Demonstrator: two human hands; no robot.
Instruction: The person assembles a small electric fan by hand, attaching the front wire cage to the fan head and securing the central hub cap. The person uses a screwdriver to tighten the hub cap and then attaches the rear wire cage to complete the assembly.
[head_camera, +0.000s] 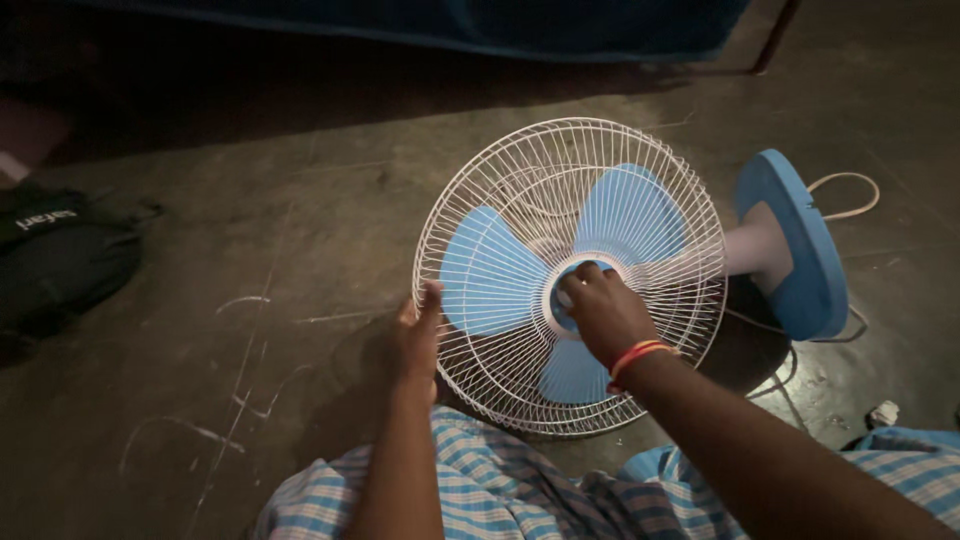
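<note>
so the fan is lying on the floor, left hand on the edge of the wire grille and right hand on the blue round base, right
Not quite. The right hand rests on the blue centre cap of the wire grille, not the blue round base, as the head view shows. The left hand does hold the grille's edge, and the fan lies on the floor.

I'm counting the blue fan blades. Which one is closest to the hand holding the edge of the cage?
The left blade: it spreads toward the left hand gripping the cage rim. The others point up-right and down.
</note>
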